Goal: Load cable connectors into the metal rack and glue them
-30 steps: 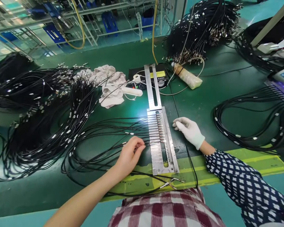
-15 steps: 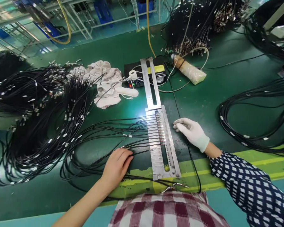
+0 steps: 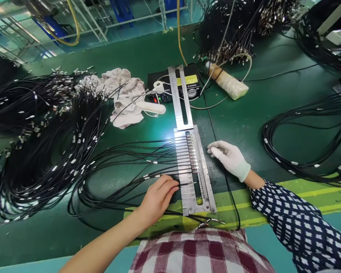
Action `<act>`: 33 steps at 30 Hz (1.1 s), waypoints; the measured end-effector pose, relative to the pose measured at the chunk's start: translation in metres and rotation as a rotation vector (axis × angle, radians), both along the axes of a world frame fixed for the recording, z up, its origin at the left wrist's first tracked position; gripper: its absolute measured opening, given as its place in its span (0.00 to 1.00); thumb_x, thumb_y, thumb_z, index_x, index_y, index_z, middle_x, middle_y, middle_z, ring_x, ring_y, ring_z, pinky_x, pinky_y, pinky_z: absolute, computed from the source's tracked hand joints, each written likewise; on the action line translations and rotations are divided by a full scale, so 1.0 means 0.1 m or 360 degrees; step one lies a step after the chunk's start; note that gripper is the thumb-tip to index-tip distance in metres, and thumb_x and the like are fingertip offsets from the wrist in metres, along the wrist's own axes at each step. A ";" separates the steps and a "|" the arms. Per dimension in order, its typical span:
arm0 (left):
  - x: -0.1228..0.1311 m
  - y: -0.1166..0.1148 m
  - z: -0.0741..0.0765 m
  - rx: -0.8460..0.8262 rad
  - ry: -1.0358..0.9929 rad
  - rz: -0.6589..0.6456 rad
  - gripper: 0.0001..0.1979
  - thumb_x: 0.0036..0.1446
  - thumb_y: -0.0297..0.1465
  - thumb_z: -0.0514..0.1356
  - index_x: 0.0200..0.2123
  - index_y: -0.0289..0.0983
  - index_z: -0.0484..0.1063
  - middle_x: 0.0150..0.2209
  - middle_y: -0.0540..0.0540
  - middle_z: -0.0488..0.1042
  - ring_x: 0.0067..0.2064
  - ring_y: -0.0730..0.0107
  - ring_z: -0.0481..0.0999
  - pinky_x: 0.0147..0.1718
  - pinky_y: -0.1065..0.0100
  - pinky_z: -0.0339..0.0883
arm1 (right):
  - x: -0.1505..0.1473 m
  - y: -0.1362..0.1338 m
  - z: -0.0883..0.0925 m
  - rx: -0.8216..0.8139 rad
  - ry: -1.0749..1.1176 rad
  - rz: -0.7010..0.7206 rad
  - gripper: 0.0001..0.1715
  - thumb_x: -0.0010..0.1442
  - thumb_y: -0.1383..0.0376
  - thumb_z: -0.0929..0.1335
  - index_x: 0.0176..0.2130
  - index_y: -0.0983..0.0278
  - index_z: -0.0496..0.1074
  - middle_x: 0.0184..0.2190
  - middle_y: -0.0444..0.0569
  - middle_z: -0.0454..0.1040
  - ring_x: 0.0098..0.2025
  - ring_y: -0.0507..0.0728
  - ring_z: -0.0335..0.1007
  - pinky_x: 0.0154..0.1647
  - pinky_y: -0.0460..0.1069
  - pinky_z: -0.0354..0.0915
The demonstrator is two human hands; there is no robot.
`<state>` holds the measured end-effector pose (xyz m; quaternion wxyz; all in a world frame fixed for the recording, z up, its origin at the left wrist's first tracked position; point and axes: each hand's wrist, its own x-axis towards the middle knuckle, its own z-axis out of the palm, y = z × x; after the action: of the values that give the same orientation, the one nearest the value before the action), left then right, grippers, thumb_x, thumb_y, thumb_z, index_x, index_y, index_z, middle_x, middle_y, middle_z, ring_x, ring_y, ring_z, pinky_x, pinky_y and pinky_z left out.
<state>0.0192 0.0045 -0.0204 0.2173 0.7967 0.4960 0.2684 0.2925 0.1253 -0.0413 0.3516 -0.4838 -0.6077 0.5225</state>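
Observation:
My bare left hand [image 3: 159, 197] pinches a thin black cable [image 3: 184, 184] at the left edge of a slotted metal fixture [image 3: 187, 197]. The cable's end reaches over the fixture, below a row of several black cables [image 3: 159, 154] lying side by side across it. Their stripped ends [image 3: 191, 151] sit over the slot. To the right of the fixture, apart from it, my right hand [image 3: 230, 159] in a white glove rests by the table with thumb and fingers drawn together. Whether anything is between those fingertips is hidden.
A black control box [image 3: 173, 85] stands behind the fixture, with a white dispenser tube [image 3: 150, 107] and crumpled cloth [image 3: 125, 98] beside it. A wrapped bottle [image 3: 230, 85] lies to the right. Cable bundles [image 3: 53, 159] heap at left; coiled cables [image 3: 272, 148] lie at right.
My left hand has moved right toward the fixture, bringing the cable end further across it to the slot. My right hand has stayed almost still.

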 end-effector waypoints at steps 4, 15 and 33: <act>0.01 0.21 -0.04 0.0109 0.0082 -0.0238 0.12 0.68 0.27 0.52 0.50 0.37 0.72 0.34 0.46 0.73 0.35 0.73 0.73 0.35 0.73 0.70 | 0.00 0.00 0.02 0.0001 0.0018 -0.0005 0.18 0.61 0.52 0.68 0.40 0.63 0.75 0.37 0.52 0.79 0.37 0.59 0.76 0.43 0.55 0.73; -0.09 0.44 -0.07 0.0258 0.0152 -0.0522 0.14 0.66 0.23 0.50 0.49 0.36 0.72 0.40 0.42 0.76 0.39 0.71 0.77 0.37 0.73 0.72 | -0.01 0.01 0.03 0.0062 -0.0070 0.0040 0.14 0.63 0.57 0.66 0.41 0.64 0.75 0.35 0.51 0.79 0.37 0.57 0.76 0.38 0.51 0.72; -0.04 0.45 -0.05 0.0481 0.0364 -0.0594 0.14 0.66 0.23 0.48 0.49 0.33 0.71 0.39 0.42 0.77 0.37 0.69 0.77 0.36 0.70 0.73 | -0.01 0.02 0.07 0.0102 -0.0188 0.0057 0.13 0.63 0.59 0.65 0.41 0.63 0.76 0.36 0.49 0.80 0.39 0.58 0.77 0.40 0.51 0.72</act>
<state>0.0150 0.0494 -0.0255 0.0841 0.9230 0.3161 0.2029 0.2915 0.1274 -0.0346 0.3210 -0.4915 -0.6524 0.4794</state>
